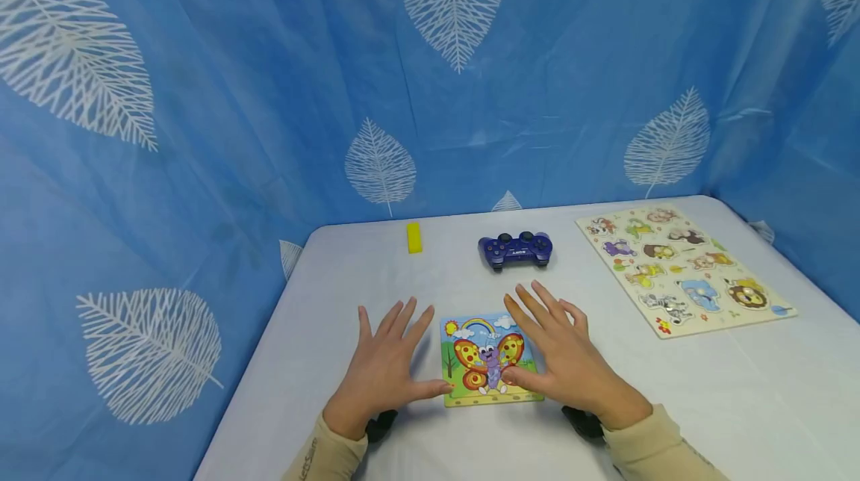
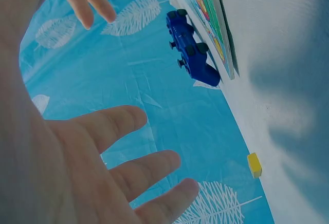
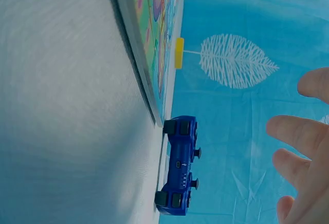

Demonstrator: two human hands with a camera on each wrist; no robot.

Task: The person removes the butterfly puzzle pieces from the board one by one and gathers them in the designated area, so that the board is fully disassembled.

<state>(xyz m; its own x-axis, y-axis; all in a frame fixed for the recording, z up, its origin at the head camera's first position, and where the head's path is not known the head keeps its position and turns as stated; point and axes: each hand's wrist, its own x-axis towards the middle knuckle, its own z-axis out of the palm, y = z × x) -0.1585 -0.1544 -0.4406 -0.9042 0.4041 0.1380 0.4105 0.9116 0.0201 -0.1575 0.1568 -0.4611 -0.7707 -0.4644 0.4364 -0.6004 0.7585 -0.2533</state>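
A small square butterfly puzzle [image 1: 493,358] lies flat on the white table, with a rainbow, sun and tree printed on it. My left hand [image 1: 386,365] is held over its left side, fingers spread, the thumb overlapping the puzzle's lower left corner in the head view. On the other side, my right hand [image 1: 564,350] hovers with spread fingers, its thumb overlapping the butterfly's right wing. Neither hand holds anything. In the left wrist view the fingers [image 2: 149,167] are straight and apart. The right wrist view catches the puzzle [image 3: 149,44] edge-on, apart from the fingers.
Beyond the puzzle sits a blue game controller [image 1: 516,250]. A yellow block [image 1: 413,237] lies farther left near the back edge. At the right is a large wooden animal puzzle board [image 1: 685,268]. Blue curtains [image 1: 537,92] with white leaf prints hang behind and beside the table.
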